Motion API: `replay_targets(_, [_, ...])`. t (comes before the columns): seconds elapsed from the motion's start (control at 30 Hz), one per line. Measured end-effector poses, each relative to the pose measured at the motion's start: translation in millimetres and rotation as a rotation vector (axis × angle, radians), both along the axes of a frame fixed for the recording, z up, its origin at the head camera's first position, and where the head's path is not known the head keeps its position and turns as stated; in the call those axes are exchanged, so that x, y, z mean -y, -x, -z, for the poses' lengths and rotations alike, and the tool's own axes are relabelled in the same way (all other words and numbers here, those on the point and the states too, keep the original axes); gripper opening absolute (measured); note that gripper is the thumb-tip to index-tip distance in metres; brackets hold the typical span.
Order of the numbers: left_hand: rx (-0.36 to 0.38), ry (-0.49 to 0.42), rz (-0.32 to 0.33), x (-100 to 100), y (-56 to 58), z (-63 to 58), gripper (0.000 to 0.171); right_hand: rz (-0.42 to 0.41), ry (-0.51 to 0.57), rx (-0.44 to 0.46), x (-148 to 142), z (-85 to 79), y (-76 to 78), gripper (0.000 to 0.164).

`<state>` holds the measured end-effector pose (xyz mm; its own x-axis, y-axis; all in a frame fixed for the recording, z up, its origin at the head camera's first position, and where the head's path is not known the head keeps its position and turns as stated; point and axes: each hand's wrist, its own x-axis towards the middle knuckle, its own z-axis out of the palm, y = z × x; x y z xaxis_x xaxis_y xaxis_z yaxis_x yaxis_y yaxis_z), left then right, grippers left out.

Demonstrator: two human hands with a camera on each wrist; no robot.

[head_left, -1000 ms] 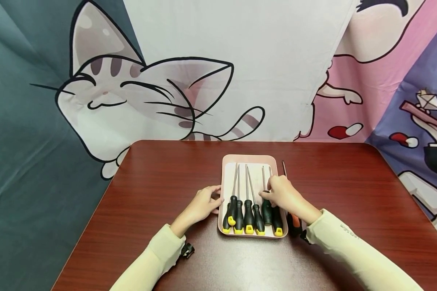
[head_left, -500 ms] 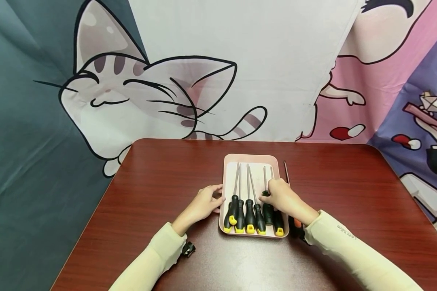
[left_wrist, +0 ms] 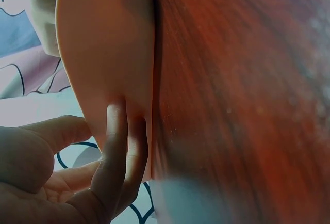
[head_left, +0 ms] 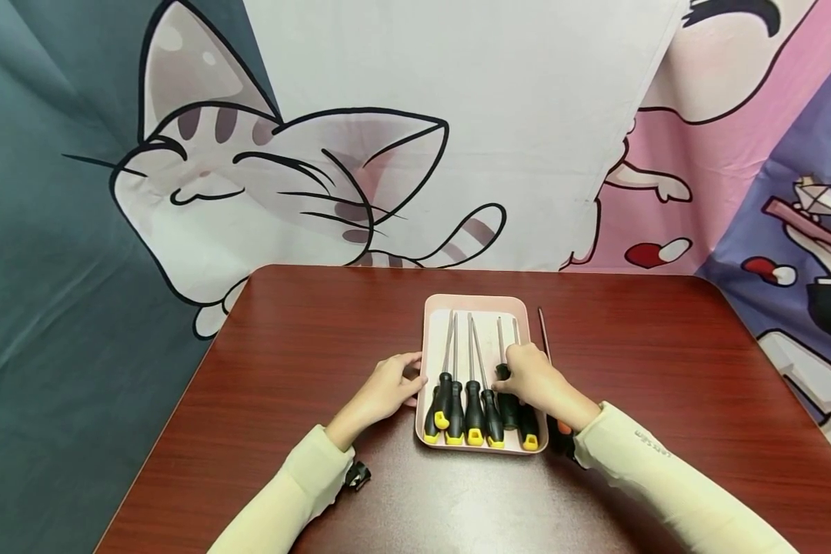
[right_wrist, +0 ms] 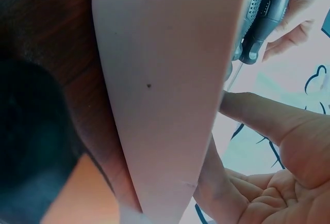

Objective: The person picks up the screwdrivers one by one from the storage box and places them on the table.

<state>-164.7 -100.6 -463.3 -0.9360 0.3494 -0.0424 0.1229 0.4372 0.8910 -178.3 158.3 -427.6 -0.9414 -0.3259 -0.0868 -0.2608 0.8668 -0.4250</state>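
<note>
Pinching one green-handled screwdriver (head_left: 508,413) inside the pink tray (head_left: 474,303): my right hand (head_left: 535,378), fingertips mostly hidden. Also in the tray: six yellow-ended screwdrivers (head_left: 474,415), handles toward me; total seven. Tray, one: left rim pinched by my left hand (head_left: 386,386), thumb over it, fingers along the outer wall. Just outside the right wall: one orange-and-black screwdriver (head_left: 543,331). Table (head_left: 318,315), one: far edge near the tray, surface stretching wide left and right.

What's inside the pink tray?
Screwdrivers, most with yellow ends, lie in it. The right hand covers parts of the rightmost ones, so whatever is under it can't be seen.
</note>
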Motion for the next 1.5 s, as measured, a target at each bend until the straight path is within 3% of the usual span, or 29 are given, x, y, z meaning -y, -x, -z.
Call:
replay_targets(0.13, [-0.002,-0.003,0.0,0.2,0.4,-0.3,0.047,-0.006,-0.023,-0.024,0.8,0.4,0.9,0.034])
replay_targets(0.43, [-0.005,-0.003,0.004,1.2,0.1,0.5,0.047,0.027,0.06,0.078,2.7,-1.3,-3.4,0.036])
replay_targets(0.77, [0.001,-0.013,0.005,1.3,-1.8,-1.7,0.047,0.03,0.047,0.055,2.1,-1.4,-7.1,0.043])
replay_targets(1.1, [0.005,-0.016,0.003,1.4,-1.7,-1.0,0.048,0.088,0.021,0.108,3.8,-5.3,-11.9,0.04])
replay_targets(1.5, [0.003,-0.023,0.012,0.7,-0.7,-0.5,0.047,0.122,0.036,0.087,3.9,-5.4,-11.4,0.038])
